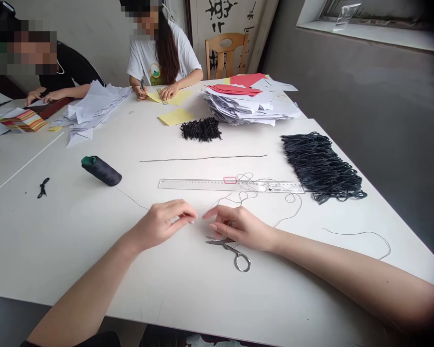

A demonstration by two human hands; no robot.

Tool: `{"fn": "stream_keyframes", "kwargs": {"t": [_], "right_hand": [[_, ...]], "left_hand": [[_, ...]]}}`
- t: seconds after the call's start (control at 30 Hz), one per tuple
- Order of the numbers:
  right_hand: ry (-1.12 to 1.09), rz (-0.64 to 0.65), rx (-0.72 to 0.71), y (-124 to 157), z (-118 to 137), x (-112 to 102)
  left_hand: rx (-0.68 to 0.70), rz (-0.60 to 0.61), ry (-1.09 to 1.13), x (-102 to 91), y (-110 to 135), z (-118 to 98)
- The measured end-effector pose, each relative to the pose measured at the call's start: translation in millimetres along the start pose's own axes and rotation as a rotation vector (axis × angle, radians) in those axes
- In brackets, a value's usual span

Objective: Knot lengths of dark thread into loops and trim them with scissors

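I'm watching thin thread (132, 198) running from a dark spool (101, 171) at left.
My left hand (162, 222) is pinching it narrowly; I cannot tell whether my blurred right hand (242, 225) is gripping, near metal scissors (224, 245). Beyond, a clear plastic ruler (210, 185) is carrying numerals and lettering too small for reading.

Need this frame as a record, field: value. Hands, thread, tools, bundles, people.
left_hand: left hand, thumb and index tips close together at the thread; grip unclear
right_hand: right hand, fingertips near the left's, blurred; grip unclear
spool: dark spool, on its side, thread running toward left hand
ruler: clear ruler, thread loops over its right part
scissors: scissors, partly hidden by right hand
bundles: large black bundle at right; smaller black bundle farther back
people: two others, seated across the table
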State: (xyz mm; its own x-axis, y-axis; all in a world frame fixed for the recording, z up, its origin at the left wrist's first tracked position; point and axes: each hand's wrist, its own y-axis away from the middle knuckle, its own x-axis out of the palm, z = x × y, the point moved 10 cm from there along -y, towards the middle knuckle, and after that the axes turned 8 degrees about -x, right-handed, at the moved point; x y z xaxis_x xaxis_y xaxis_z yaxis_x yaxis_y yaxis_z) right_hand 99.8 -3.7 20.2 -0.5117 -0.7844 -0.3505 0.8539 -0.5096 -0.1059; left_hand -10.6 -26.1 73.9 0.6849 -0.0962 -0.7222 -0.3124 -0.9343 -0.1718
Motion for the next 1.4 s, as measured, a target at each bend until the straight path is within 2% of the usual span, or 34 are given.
{"fn": "stream_keyframes", "kwargs": {"t": [0.07, 0.17, 0.23, 0.27, 0.3, 0.37, 0.4, 0.43, 0.47, 0.5, 0.57, 0.6, 0.63, 0.67, 0.7, 0.73, 0.77, 0.8, 0.87, 0.9, 0.93, 0.97, 1.0, 1.07, 1.1, 1.13, 1.2, 1.23, 1.27, 1.3, 1.33, 1.4], "right_hand": [[0.065, -0.074, -0.004, 0.0, -0.7, -10.7], [0.135, -0.368, -0.002, 5.7, -3.5, -48.9], [0.135, -0.555, 0.016, 13.0, -8.3, -70.6], [0.125, -0.609, 0.025, 15.2, -11.1, -76.2], [0.116, -0.629, 0.034, 15.7, -13.5, -77.7], [0.122, -0.588, 0.046, 12.5, -15.3, -71.4], [0.129, -0.541, 0.045, 9.8, -14.4, -64.7], [0.135, -0.485, 0.039, 7.3, -12.5, -56.6], [0.137, -0.423, 0.026, 5.0, -9.6, -47.5], [0.133, -0.364, 0.006, 3.4, -6.0, -38.7], [0.114, -0.270, -0.049, 2.2, 2.7, -24.4], [0.106, -0.240, -0.074, 2.4, 6.5, -20.0], [0.102, -0.219, -0.092, 2.8, 9.2, -17.6], [0.099, -0.210, -0.097, 3.4, 10.3, -17.2], [0.100, -0.212, -0.092, 4.0, 9.9, -18.8], [0.104, -0.224, -0.080, 4.6, 8.6, -22.0], [0.111, -0.249, -0.067, 5.2, 6.9, -26.6], [0.121, -0.281, -0.055, 5.9, 5.3, -32.0], [0.144, -0.340, -0.041, 6.8, 3.0, -40.9], [0.155, -0.356, -0.037, 6.8, 2.1, -43.1], [0.164, -0.358, -0.033, 6.3, 1.1, -43.4], [0.168, -0.350, -0.028, 5.6, 0.2, -42.0], [0.169, -0.331, -0.026, 4.7, -0.5, -39.1], [0.165, -0.281, -0.032, 3.1, -0.4, -31.3], [0.163, -0.256, -0.042, 2.6, 0.5, -27.2], [0.160, -0.235, -0.057, 2.5, 2.1, -23.8], [0.154, -0.202, -0.095, 2.8, 6.3, -18.3], [0.151, -0.188, -0.114, 3.1, 8.4, -16.2], [0.150, -0.174, -0.132, 3.4, 10.3, -14.5], [0.149, -0.162, -0.144, 3.6, 11.5, -13.2], [0.146, -0.152, -0.145, 3.7, 11.5, -12.5], [0.140, -0.156, -0.120, 3.8, 8.7, -14.3]], "left_hand": [[-0.083, -0.215, -0.156, -35.4, 2.6, 14.3], [-0.424, -0.592, -0.440, -106.4, 23.5, 49.5], [-0.722, -0.657, -0.628, -137.1, 40.2, 72.8], [-0.825, -0.653, -0.686, -145.2, 45.8, 79.8], [-0.865, -0.645, -0.719, -148.2, 47.4, 81.7], [-0.769, -0.629, -0.641, -136.9, 39.5, 73.6], [-0.666, -0.605, -0.532, -122.6, 32.1, 65.0], [-0.572, -0.527, -0.356, -100.8, 23.4, 57.9], [-0.512, -0.405, -0.134, -72.8, 15.2, 52.1], [-0.484, -0.228, 0.077, -38.6, 8.1, 45.5], [-0.505, 0.127, 0.371, 27.0, 4.9, 29.5], [-0.538, 0.241, 0.472, 48.8, 7.0, 23.9], [-0.575, 0.293, 0.535, 60.2, 8.9, 22.5], [-0.612, 0.299, 0.556, 62.4, 10.0, 25.7], [-0.648, 0.257, 0.532, 55.0, 10.2, 33.8], [-0.680, 0.170, 0.455, 38.1, 10.1, 45.6], [-0.714, 0.058, 0.330, 13.9, 11.0, 59.3], [-0.756, -0.091, 0.141, -18.3, 14.0, 73.0], [-0.869, -0.457, -0.375, -92.5, 30.2, 85.8], [-0.921, -0.562, -0.558, -116.4, 37.9, 86.5], [-0.920, -0.620, -0.652, -129.9, 40.9, 84.9], [-0.871, -0.664, -0.688, -135.6, 40.5, 80.0], [-0.789, -0.675, -0.657, -132.6, 36.9, 73.9], [-0.584, -0.590, -0.446, -103.6, 23.7, 58.2], [-0.512, -0.473, -0.285, -78.2, 15.9, 51.2], [-0.477, -0.301, -0.100, -45.9, 9.0, 45.3], [-0.507, 0.083, 0.199, 22.1, 6.3, 32.5], [-0.514, 0.209, 0.314, 45.3, 8.4, 24.3], [-0.530, 0.279, 0.389, 58.2, 10.8, 19.8], [-0.552, 0.289, 0.420, 60.8, 12.3, 20.6], [-0.576, 0.239, 0.394, 52.5, 12.5, 26.8], [-0.645, -0.001, 0.165, 7.8, 13.7, 50.6]]}}
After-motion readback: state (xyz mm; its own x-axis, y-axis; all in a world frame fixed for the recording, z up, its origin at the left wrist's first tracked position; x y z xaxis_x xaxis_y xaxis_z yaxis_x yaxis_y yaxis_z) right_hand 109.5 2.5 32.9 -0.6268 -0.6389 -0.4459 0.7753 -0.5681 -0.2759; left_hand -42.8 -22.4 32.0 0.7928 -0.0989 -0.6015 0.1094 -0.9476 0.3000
